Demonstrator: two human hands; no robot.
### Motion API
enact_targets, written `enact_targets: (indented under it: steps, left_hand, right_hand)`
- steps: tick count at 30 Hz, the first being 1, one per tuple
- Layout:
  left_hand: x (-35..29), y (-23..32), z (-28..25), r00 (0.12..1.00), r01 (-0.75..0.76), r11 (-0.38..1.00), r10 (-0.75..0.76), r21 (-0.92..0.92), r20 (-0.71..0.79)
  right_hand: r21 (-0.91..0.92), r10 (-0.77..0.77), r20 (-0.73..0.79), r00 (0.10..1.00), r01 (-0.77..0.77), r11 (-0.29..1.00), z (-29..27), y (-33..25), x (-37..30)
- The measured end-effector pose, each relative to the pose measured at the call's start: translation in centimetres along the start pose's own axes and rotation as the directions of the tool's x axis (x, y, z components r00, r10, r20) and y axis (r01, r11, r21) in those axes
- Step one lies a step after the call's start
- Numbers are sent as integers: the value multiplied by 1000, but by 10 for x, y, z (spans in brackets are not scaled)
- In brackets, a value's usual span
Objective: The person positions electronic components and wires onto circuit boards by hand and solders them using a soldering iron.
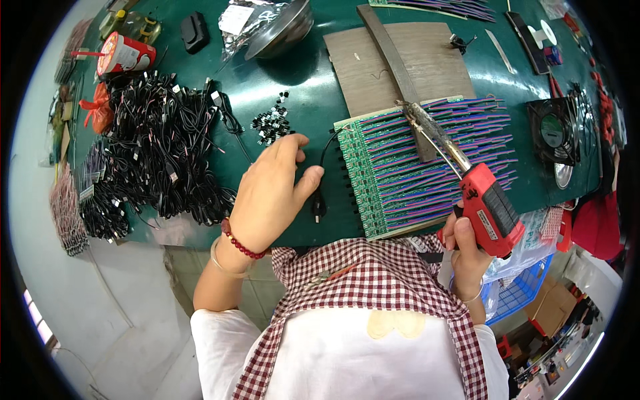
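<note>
My left hand (273,190) hovers over the green table with its thumb apart from its bent fingers, and no object shows between them. Just beyond its fingertips lies a small heap of black-and-white components (270,125). Beside the thumb, a black USB cable (319,203) runs up toward the edge of a green circuit board panel (363,173). Rows of purple and blue wires (447,160) extend right from that panel. My right hand (468,257) is wrapped round the handle of a red soldering gun (490,210), whose metal tip points up-left above the wires.
A large tangle of black cables (167,147) covers the table's left. A long bar (393,63) lies across a wooden board (340,67) and the wires. Farther back are a metal bowl (283,30) and a red cup (127,55); a black fan (552,130) stands right.
</note>
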State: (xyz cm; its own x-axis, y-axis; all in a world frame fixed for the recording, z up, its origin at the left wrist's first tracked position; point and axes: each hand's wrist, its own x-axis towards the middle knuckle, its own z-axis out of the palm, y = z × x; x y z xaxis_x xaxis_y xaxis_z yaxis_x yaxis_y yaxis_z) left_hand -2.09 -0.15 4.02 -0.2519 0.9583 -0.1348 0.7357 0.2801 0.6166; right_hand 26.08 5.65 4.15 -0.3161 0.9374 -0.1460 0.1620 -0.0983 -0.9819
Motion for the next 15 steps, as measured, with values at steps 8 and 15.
enact_targets:
  steps: [8,15]
  left_hand:
    - [41,9,15,999,2,981,-10,-196,-37]
    - [48,15,18,972,-165,986,157,-28,-175]
  right_hand:
    - [-75,-36,15,999,37,996,-1,12,-9]
    - [114,167,71,983,-175,978,-11,3,-11]
